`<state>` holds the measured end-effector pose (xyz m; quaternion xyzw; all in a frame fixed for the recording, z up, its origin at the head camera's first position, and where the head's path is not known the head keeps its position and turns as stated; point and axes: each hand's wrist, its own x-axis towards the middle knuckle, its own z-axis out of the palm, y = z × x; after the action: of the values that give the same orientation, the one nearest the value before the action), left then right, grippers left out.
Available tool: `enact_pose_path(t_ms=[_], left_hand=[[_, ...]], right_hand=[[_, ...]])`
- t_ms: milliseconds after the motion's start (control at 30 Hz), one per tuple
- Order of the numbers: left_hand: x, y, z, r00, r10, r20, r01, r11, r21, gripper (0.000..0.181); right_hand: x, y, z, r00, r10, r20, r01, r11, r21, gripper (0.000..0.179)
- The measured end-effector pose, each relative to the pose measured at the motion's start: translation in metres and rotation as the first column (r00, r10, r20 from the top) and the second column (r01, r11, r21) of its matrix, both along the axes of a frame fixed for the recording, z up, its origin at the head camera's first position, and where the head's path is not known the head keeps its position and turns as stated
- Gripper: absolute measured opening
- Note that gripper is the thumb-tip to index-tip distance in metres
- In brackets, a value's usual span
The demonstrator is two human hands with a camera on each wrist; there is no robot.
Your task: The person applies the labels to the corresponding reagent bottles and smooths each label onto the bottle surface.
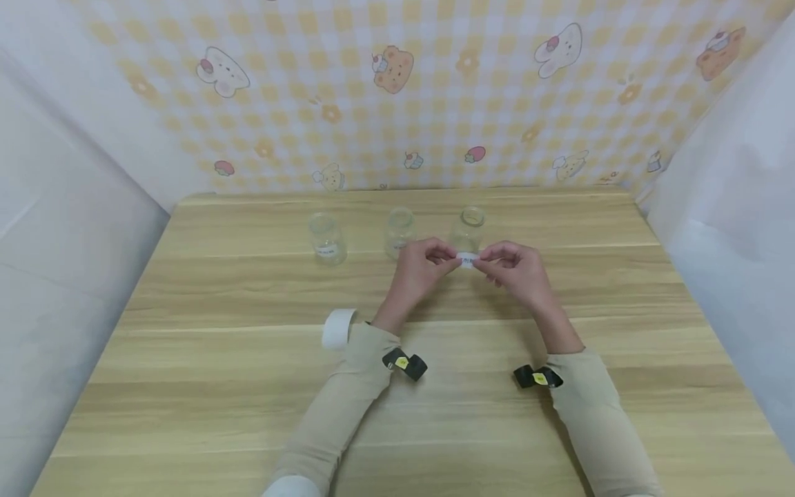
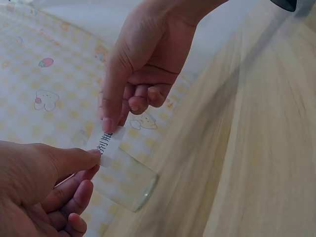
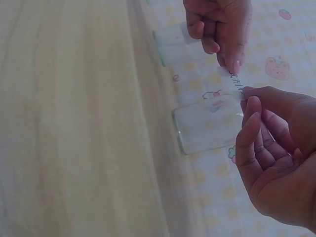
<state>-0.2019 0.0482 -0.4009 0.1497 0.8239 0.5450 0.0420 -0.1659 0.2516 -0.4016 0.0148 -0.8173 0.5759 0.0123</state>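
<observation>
Both hands pinch a small white label with dark handwriting between them. My left hand grips its left end between thumb and forefinger, and my right hand grips the right end the same way. In the left wrist view the label is stretched flat between the thumbs, its writing partly hidden by them. Directly behind it stands a clear glass jar, upright and uncapped; the label overlaps the lower part of this jar in the head view.
A middle glass jar, partly hidden by the left hand, and a left glass jar stand in the same row, both bearing white labels. A curled white strip lies beside the left sleeve on the wooden table. Behind hangs a checked cloth.
</observation>
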Motion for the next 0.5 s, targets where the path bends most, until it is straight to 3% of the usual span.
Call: enact_pose_path(t_ms=[500], left_hand=[[-0.008,0.010,-0.008,0.995,0.097,-0.004,-0.097,0.995,0.025,0.011]], right_hand=[[-0.013,0.002,-0.008,0.997,-0.052,-0.055,0.053,0.998,0.022,0.025]])
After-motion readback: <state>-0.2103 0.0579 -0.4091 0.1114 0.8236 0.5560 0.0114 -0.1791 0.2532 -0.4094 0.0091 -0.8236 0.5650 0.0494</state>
